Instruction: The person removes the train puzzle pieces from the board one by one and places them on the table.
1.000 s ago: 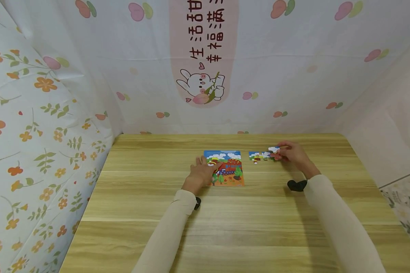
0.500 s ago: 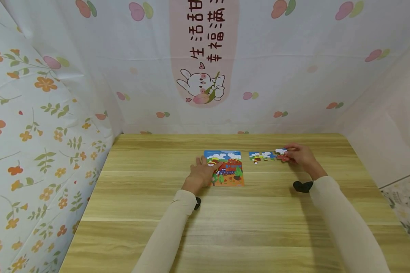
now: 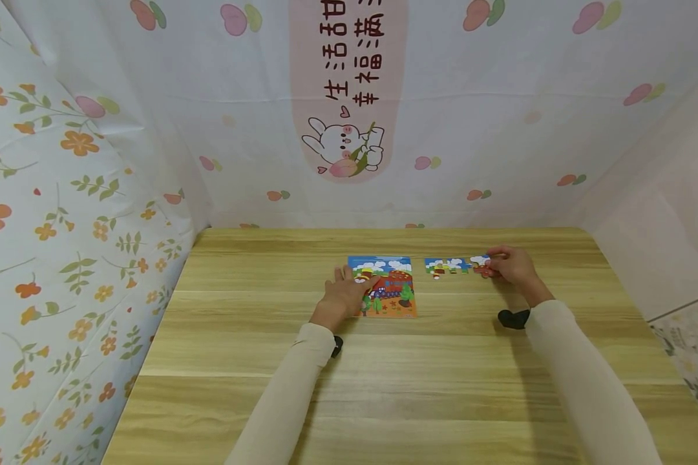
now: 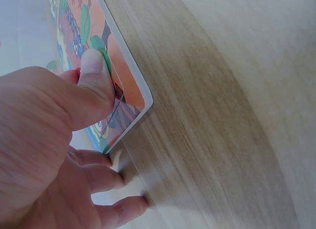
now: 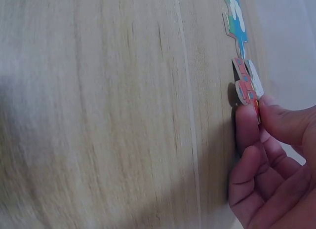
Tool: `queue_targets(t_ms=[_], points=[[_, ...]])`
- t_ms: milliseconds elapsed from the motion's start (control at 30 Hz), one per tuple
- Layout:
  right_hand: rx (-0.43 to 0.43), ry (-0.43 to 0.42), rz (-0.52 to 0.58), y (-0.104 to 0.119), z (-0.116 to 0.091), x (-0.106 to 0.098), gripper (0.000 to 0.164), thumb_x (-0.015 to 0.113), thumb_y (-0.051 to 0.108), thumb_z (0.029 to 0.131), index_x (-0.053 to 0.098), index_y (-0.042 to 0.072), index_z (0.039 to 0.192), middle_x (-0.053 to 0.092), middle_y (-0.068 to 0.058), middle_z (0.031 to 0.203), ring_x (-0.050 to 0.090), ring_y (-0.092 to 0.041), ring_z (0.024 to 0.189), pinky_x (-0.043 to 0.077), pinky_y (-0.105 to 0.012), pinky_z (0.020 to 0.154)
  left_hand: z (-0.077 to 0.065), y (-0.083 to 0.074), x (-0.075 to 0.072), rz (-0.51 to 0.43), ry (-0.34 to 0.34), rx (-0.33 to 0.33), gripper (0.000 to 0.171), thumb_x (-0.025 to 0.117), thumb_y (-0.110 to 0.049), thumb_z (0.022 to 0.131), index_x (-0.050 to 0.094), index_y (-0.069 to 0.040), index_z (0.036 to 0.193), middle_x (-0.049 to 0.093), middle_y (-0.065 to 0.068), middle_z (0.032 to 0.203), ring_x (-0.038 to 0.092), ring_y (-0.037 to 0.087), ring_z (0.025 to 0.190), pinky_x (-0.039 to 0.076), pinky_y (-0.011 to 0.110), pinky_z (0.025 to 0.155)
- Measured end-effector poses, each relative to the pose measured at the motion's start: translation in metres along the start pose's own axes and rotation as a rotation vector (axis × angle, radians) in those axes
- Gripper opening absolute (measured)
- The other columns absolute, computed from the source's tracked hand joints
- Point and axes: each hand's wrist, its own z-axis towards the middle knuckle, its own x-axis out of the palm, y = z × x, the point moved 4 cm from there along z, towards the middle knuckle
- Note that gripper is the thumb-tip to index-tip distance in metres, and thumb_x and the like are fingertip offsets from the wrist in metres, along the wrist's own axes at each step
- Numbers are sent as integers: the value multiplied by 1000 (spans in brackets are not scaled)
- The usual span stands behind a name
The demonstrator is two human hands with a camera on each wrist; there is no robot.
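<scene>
My left hand [image 3: 338,298] rests on the left part of a picture puzzle board [image 3: 394,305] printed with a red train, trees and clouds. In the left wrist view its thumb [image 4: 98,81] lies across the picture near a rounded corner, and several fingertips touch the table beyond the edge. To the right of the board lies a short strip of joined puzzle pieces [image 3: 445,265], blue and white along the top. At the strip's right end my right hand [image 3: 514,270] pinches a red and white puzzle piece [image 5: 247,83] between thumb and index finger. The piece is tilted, its end meeting the strip.
A wood-grain table [image 3: 384,387] carries everything. Behind it hangs a white cloth [image 3: 238,129] with fruit prints and a rabbit; a flowered cloth [image 3: 75,258] covers the left side. Black wrist bands [image 3: 513,319] show below the cuffs.
The right hand has moved slightly right and down with the puzzle piece, from over the strip's right end to beside it. The left hand stays on the board.
</scene>
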Motion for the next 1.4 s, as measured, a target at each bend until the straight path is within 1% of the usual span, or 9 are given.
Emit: queue_targets(t_ms=[167,233,300,467,533,767,1033,1200,1400], points=[[-17,-8,-42,4,-1,1,38,62,10,97,56,-12,128,65,-17,100,64,-3,67,54,-22,61,0,0,0,-10,0,-3,68,55,-35,100,18,-46,157,7,28,162,8,45,150,29,60,113],[-16,-3,-48,4,-2,1,38,62,10,97,56,-12,128,63,-22,104,64,-4,69,54,-22,63,-1,0,0,-17,2,-5,69,55,-35,100,18,-47,156,6,28,162,7,45,151,29,60,113],[-9,7,-57,4,-3,1,39,62,12,98,55,-12,128,63,-22,106,64,-4,70,54,-22,64,-1,0,-1,-25,2,-8,69,55,-35,100,18,-47,156,5,27,163,7,44,151,29,59,114],[10,36,-71,4,-3,1,41,62,17,98,55,-11,128,65,-17,102,64,-5,71,53,-24,64,-1,0,-1,-26,8,-13,70,56,-33,100,18,-49,156,7,26,163,9,43,151,29,59,113],[7,45,-77,5,-4,1,43,62,18,98,54,-11,128,65,-17,102,64,-7,71,53,-24,64,-1,0,-1,-22,9,-13,70,56,-33,100,18,-49,156,7,26,163,9,43,151,29,60,113],[9,65,-108,7,-4,2,43,61,17,98,53,-11,130,63,-21,109,66,-11,77,52,-26,66,0,0,1,-7,-1,0,69,55,-34,100,18,-45,157,7,28,162,7,46,150,29,60,113],[15,70,-116,7,-6,2,40,62,15,97,55,-10,127,64,-21,106,64,-13,76,52,-27,65,0,0,1,-1,-6,-1,69,56,-33,100,19,-46,157,8,29,162,9,47,150,29,61,113],[7,45,-131,9,-7,1,39,61,18,97,56,-10,124,67,-22,104,66,-18,76,52,-28,65,-2,0,2,-3,-19,7,67,54,-34,100,19,-45,157,8,29,162,8,47,150,29,61,112],[-44,-62,-211,23,-10,2,39,60,23,98,59,-8,121,66,-27,107,67,-30,79,48,-29,64,-3,2,6,-15,-69,39,64,51,-30,102,21,-44,157,9,30,161,9,48,149,31,62,111]])
